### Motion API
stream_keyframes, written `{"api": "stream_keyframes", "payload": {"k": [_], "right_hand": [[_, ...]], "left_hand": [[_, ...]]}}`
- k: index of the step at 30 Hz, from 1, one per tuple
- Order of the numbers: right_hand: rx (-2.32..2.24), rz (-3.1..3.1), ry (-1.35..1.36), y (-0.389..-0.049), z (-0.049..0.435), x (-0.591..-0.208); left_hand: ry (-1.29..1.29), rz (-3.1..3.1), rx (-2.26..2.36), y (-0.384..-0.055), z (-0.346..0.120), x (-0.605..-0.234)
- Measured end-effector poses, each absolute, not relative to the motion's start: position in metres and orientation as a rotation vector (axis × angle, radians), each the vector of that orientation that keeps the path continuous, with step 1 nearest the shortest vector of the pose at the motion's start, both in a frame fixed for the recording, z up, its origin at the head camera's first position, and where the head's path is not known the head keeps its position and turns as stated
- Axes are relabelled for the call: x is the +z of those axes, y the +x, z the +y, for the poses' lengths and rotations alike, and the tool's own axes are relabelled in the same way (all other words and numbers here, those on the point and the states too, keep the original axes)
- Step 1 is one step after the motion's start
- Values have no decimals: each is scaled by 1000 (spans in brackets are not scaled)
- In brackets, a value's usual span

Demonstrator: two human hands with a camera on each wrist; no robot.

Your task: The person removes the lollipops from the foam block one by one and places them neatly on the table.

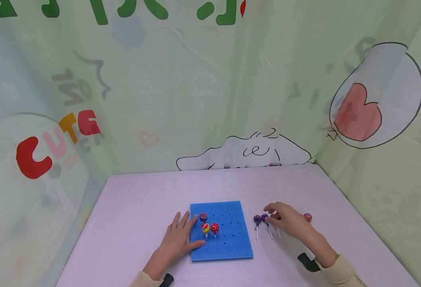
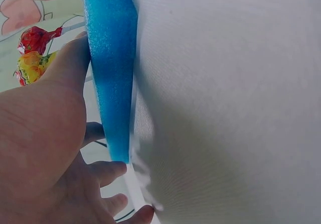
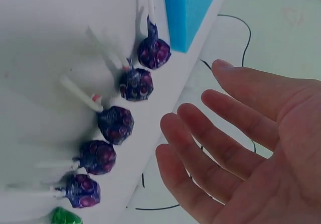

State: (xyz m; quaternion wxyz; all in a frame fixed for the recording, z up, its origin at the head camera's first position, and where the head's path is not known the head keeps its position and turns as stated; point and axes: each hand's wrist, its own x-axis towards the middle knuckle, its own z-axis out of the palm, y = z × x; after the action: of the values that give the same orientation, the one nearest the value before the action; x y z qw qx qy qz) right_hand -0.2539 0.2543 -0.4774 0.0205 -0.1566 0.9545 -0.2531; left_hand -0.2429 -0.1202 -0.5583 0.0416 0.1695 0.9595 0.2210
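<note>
My left hand [image 1: 174, 241] lies at the left edge of a blue foam board [image 1: 221, 252] dotted with small holes, its fingers spread and its thumb over the board. Three wrapped lollipops stand in the board: a purple one [image 1: 203, 217], a yellow-and-red one [image 1: 205, 228] and a red one [image 1: 214, 228]. To the right of the board, my right hand [image 1: 289, 221] hovers over a row of lollipops, partly hiding them. In the right wrist view, its fingers are loosely bent beside several purple lollipops [image 3: 116, 124] and hold nothing. A green wrapper [image 3: 66, 217] shows at that row's end.
A pink lollipop [image 1: 308, 217] lies beyond my right wrist. The pale table [image 1: 142, 203] meets a printed curtain [image 1: 196, 99] at its back and sides. Dark straps [image 1: 308, 263] are at both wrists.
</note>
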Motion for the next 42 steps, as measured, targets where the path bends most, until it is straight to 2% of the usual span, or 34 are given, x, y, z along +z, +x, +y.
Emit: {"api": "stream_keyframes", "payload": {"k": [19,42], "right_hand": [[-746,2968,-534,-242,199,-479],[-792,2977,-794,-227,152,-492]], "left_hand": [[490,2930,672,-243,-120,-558],[483,2923,645,-245,-120,-559]]}}
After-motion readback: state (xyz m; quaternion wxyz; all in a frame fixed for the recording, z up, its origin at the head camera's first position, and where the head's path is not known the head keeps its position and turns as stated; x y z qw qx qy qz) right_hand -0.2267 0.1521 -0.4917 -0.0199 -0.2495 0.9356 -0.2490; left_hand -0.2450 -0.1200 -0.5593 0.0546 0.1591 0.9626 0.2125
